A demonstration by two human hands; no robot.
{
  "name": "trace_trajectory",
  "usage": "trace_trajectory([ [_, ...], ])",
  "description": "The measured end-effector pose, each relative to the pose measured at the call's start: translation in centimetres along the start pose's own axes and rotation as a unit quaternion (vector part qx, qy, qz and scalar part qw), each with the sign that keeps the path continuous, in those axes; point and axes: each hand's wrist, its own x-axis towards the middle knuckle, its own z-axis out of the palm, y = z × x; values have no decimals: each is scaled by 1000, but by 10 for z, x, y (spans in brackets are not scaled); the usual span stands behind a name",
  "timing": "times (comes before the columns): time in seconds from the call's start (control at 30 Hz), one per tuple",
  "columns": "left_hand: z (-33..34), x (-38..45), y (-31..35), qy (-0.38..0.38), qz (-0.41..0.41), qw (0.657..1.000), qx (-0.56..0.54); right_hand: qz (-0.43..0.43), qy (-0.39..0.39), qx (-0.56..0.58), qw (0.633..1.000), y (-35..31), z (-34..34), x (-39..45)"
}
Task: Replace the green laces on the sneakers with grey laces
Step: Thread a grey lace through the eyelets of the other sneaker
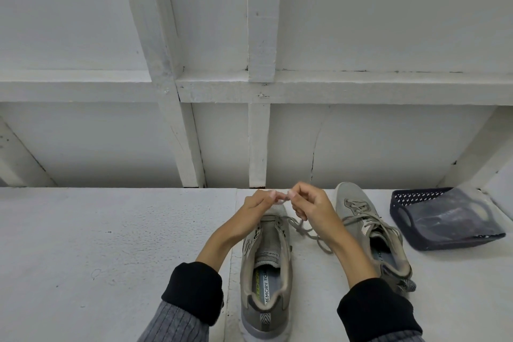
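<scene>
Two hands meet above the near shoe (266,264); left hand (256,209) and right hand (309,207) pinch its lace (302,226); second shoe (372,228) and basket (444,216) sit toward the bench's (111,244) right end.

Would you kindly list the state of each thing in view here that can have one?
Near sneaker: upright on the shelf, partly laced, lace loose.
Far sneaker: upright, laced, ends untied.
Loose lace: trails between the sneakers.
Left hand: fingers pinched at the lace tip.
Right hand: fingers curled, pinching the same tip.
Basket: tilted, a clear bag inside.
</scene>
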Motion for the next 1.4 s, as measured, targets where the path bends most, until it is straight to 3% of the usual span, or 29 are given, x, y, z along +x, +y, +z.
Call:
trace_trajectory([
  [0.17,-4,-2,-3,-1,-8,999,-34,15,-3,5,1000,-1,4,-2],
  [0.27,-10,6,-7,112,14,980,-165,49,4,41,998,2,1,-2],
  [0.33,-18,9,-6,212,13,925,-315,53,13,61,997,4,-1,-2],
  [0.43,-39,8,-13,336,-4,815,-472,55,36,105,992,7,-6,-2],
  [0.5,-53,5,-21,406,-17,755,-514,52,46,124,990,8,-8,-2],
  [0.53,-58,4,-26,432,-31,751,-499,54,49,125,989,8,-8,-3],
  [0.6,-64,-1,-36,460,-81,807,-361,58,53,98,992,8,-8,-4],
  [0.7,-60,-8,-51,409,-106,906,-19,51,40,-35,997,11,-3,-3],
  [0.77,-50,-9,-55,358,-41,923,137,51,15,-94,994,13,2,-3],
  [0.8,-43,-9,-50,331,1,929,164,55,8,-103,993,13,5,-3],
  [0.87,-31,-8,-38,256,59,955,135,54,-2,-100,994,8,8,-4],
  [0.97,-16,-5,-20,126,65,989,53,38,-10,-61,997,0,10,-4],
  [1.13,-8,4,-12,12,45,999,21,34,38,-44,998,6,8,-3],
  [1.3,-16,0,-24,12,23,999,46,58,115,-58,990,19,13,-4],
  [1.4,-26,-5,-38,48,-5,997,59,136,90,-147,976,24,23,-6],
])
